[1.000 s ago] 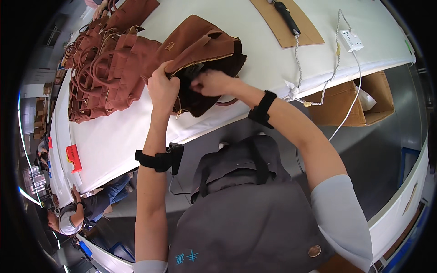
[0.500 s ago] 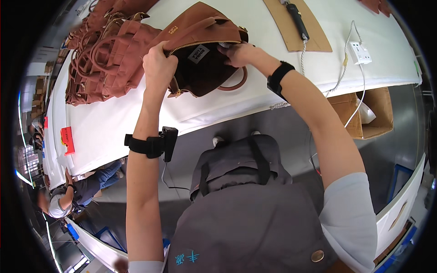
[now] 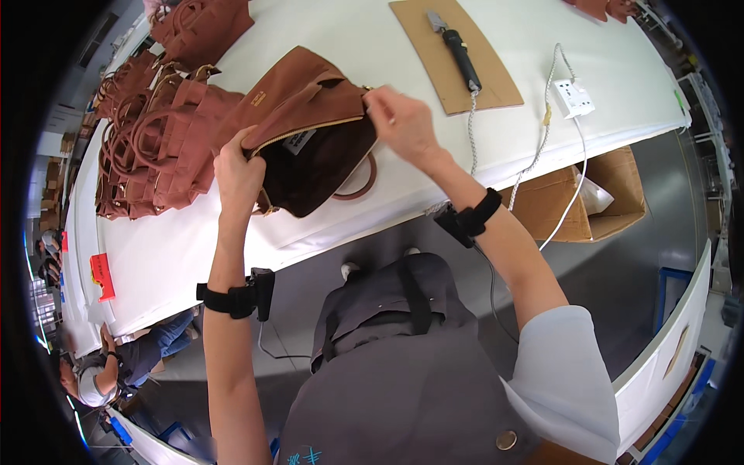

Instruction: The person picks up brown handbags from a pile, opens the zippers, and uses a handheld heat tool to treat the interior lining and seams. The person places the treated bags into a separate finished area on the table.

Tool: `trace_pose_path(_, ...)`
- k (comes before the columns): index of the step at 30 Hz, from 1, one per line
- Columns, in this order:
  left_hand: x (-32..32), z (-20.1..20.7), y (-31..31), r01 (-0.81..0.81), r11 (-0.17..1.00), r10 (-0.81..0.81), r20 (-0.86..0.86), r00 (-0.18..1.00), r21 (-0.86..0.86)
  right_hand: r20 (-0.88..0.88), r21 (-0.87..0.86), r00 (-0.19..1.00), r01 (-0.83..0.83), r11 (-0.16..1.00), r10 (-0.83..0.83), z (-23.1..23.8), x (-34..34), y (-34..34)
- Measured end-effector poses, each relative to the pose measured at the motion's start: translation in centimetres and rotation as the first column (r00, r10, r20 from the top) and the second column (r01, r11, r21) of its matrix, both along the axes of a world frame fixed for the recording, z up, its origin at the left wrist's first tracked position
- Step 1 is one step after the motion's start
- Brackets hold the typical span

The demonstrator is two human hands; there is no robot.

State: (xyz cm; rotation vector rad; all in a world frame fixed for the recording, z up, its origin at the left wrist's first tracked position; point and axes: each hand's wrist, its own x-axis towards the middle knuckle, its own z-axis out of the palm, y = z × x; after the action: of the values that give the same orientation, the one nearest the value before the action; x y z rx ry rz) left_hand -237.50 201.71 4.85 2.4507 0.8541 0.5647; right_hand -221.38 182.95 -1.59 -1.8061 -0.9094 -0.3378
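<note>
A brown handbag [image 3: 288, 91] lies on its side on the white table, its zipped mouth gaping toward me. Inside, the dark lining [image 3: 318, 174] and a pale label [image 3: 299, 142] show. My left hand [image 3: 239, 172] is closed on the left part of the bag's zip edge. At the right end of the mouth, my right hand [image 3: 404, 128] has its curled fingers on the bag's corner; its fingertips are partly hidden. One round handle [image 3: 363, 183] sticks out from under the near side of the bag.
Several similar brown bags [image 3: 167, 143] are piled at left. Beyond my right hand, a black-handled corded tool [image 3: 459, 60] rests on a cardboard sheet [image 3: 496, 89]. A white power strip [image 3: 573, 98] sits at right, above an open carton [image 3: 612, 186]. Another person [image 3: 116, 364] is at far left.
My right hand has come out of the bag's mouth to its right corner. My left hand still holds the zip edge. The whole view has shifted slightly.
</note>
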Motion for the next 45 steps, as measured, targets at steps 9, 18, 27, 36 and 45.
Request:
trace_pose_path(9,0.4,0.3,0.1,-0.019,0.997,0.021,0.03,0.999,-0.076,0.058,-0.612,0.834,0.464,0.64,-0.548,-5.9,18.4,-6.2)
trace_pose_path(18,0.6,0.9,0.2,0.013,0.998,-0.014,-0.01,1.0,-0.064,-0.927,0.267,0.296,0.094,0.959,0.229,1.2,5.8,-14.7)
trace_pose_path(27,-0.1,-0.9,-0.4,0.081,0.996,-0.082,0.024,0.996,0.047,-0.824,-0.253,0.564,-0.284,0.925,-0.053,9.2,-10.7,-18.5)
trace_pose_path(36,-0.4,-0.4,0.1,0.122,0.992,-0.122,0.015,0.992,0.021,-0.26,-0.613,0.962,-0.097,0.784,-0.084,2.5,-10.3,-8.1)
trace_pose_path(45,-0.5,-0.2,-0.2,0.141,0.99,-0.141,0.019,0.99,-0.005,-0.284,-0.65,0.95,-0.093,0.755,-0.127,1.2,-10.2,-6.5)
